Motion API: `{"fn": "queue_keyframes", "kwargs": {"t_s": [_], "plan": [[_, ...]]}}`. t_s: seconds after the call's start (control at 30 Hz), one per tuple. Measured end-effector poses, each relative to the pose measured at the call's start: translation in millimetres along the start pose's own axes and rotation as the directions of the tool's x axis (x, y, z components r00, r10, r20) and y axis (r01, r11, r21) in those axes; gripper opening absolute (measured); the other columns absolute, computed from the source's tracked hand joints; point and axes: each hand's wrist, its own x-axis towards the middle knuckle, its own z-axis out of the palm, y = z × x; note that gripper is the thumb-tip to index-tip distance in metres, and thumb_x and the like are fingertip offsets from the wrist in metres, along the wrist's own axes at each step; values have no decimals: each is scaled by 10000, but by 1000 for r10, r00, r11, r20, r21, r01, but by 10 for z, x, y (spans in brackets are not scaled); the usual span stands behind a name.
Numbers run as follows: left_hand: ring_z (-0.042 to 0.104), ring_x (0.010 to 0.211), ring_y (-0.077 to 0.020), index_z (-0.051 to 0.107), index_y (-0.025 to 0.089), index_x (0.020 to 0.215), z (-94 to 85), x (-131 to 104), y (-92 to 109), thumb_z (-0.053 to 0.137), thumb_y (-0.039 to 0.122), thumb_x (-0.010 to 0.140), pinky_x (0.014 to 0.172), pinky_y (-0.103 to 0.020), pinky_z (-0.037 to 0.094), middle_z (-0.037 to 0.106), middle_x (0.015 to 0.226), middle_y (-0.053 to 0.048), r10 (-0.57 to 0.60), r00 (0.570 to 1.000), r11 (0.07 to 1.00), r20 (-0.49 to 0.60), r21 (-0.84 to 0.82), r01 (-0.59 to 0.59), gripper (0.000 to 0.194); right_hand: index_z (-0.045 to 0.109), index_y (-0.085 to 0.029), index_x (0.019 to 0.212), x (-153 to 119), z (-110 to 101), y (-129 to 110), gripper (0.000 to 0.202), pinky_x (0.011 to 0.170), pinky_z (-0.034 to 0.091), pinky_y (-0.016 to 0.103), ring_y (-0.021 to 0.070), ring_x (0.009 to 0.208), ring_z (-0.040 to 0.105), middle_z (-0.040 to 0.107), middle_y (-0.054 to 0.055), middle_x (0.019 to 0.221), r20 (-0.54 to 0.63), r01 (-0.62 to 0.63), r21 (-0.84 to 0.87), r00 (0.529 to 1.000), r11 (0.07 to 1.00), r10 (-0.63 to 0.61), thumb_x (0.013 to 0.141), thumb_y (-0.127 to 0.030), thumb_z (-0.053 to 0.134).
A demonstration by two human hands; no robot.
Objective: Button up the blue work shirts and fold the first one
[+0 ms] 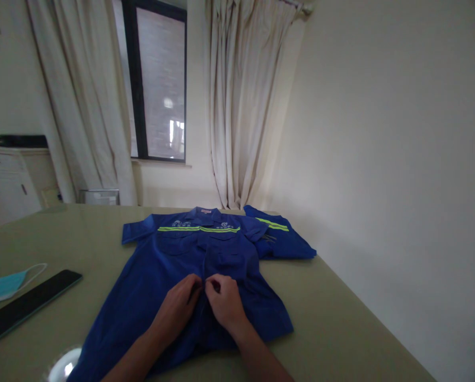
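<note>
A blue short-sleeved shirt lies spread on the table, collar at the far end, with a yellow-green stripe across its chest. Both of my hands are at the front opening, low on the shirt's middle. My left hand pinches the front edge from the left. Close beside it, my right hand pinches the edge from the right, thumb and forefinger curled together. The fingertips nearly meet; any button between them is too small to make out.
A folded blue garment with a yellow-green stripe lies behind the shirt at the right. On the left of the greenish table are a light-blue mask and a long dark object. A wall borders the right side.
</note>
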Motion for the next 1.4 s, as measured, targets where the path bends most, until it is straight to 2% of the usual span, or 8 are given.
{"fn": "queue_keyframes", "kwargs": {"t_s": [0.1, 0.2, 0.43, 0.63, 0.83, 1.03, 1.23, 1.4], "plan": [[670, 868, -203, 601, 259, 944, -3, 4, 9, 441, 298, 979, 812, -318, 502, 700, 930, -23, 16, 1000, 1000, -3, -10, -16, 168, 787, -182, 844, 49, -18, 76, 271, 570, 474, 238, 173, 622, 669, 737, 26, 721, 61, -85, 159, 995, 984, 76, 902, -257, 533], [660, 859, -201, 589, 259, 920, -7, 1, 26, 409, 310, 990, 805, -315, 497, 693, 916, -25, 9, 1000, 1000, 21, -25, -9, 199, 779, -157, 899, 73, -1, 152, 207, 517, 461, 231, 168, 569, 643, 711, 18, 673, 115, -144, 221, 986, 965, 121, 862, -246, 596], [657, 859, -211, 573, 253, 906, -32, 18, 51, 416, 338, 973, 811, -317, 497, 688, 884, -31, -28, 999, 994, 34, -106, 31, 191, 768, -190, 842, 41, -34, 103, 166, 755, 482, 251, 164, 798, 664, 701, 24, 832, 5, 59, -18, 998, 998, -59, 822, -81, 644], [644, 820, -200, 571, 235, 899, -41, 34, 58, 449, 323, 963, 775, -290, 476, 681, 848, -19, -52, 998, 982, 43, -179, 59, 164, 760, -204, 893, 12, -46, 85, 231, 762, 469, 236, 160, 822, 662, 694, 17, 881, 37, 74, -117, 997, 990, -70, 805, -29, 639], [580, 707, -177, 608, 214, 839, -45, 57, 71, 465, 500, 975, 682, -268, 425, 643, 748, 3, -97, 994, 984, 49, -148, 103, 347, 710, -225, 866, -29, -10, 82, 149, 743, 439, 241, 163, 836, 646, 675, 9, 915, 26, 105, -308, 994, 946, -102, 848, -97, 637], [559, 726, -178, 610, 207, 826, -35, 89, -51, 510, 488, 927, 677, -260, 423, 628, 757, 6, -129, 988, 967, 82, -209, 143, 315, 692, -229, 862, -32, 13, 83, 91, 710, 425, 224, 144, 808, 637, 664, 1, 921, 27, 101, -300, 995, 949, -98, 877, -156, 639], [579, 717, -183, 615, 212, 822, 32, 88, -99, 520, 478, 904, 675, -272, 432, 646, 751, 0, -188, 981, 950, 37, -247, 192, 294, 693, -226, 879, -16, 5, 88, 86, 722, 433, 220, 143, 816, 640, 665, 1, 926, 23, 102, -264, 995, 959, -100, 878, -159, 638], [667, 819, -234, 686, 173, 903, 63, 104, -93, 683, 547, 747, 724, -313, 508, 730, 854, -56, -315, 947, 815, 57, -496, 300, 405, 694, -238, 918, -25, 4, 67, 93, 742, 443, 227, 151, 854, 645, 665, 0, 965, 33, 130, -298, 991, 946, -126, 871, -170, 651]]}}
